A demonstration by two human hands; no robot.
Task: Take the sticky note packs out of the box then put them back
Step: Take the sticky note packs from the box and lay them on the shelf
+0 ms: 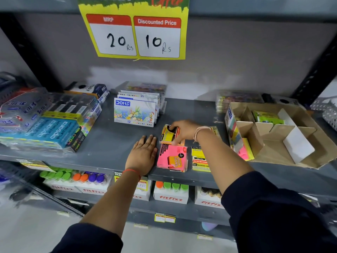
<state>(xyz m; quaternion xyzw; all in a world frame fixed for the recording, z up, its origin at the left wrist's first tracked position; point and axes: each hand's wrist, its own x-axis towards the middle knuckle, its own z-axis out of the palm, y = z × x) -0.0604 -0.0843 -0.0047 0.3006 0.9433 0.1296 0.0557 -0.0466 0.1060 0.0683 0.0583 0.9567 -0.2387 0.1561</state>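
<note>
A cardboard box (269, 136) with dividers sits at the right of the grey shelf (109, 143); a green sticky note pack (268, 117) lies in a back compartment. My right hand (182, 130) grips a yellow and orange pack (169, 136) on the shelf left of the box. In front of it lie a pink pack (172, 157) and a yellow pack (199, 158). Another pack (216, 131) is partly hidden behind my right wrist. My left hand (144, 156) rests flat on the shelf, fingers together, just left of the pink pack, holding nothing.
Oil pastel boxes (135, 112) stand behind the packs. Pencil and pen boxes (42, 121) fill the shelf's left end. A price sign (135, 33) hangs above. Bottles in white cartons (171, 192) line the lower shelf. A wire basket (328, 114) is at far right.
</note>
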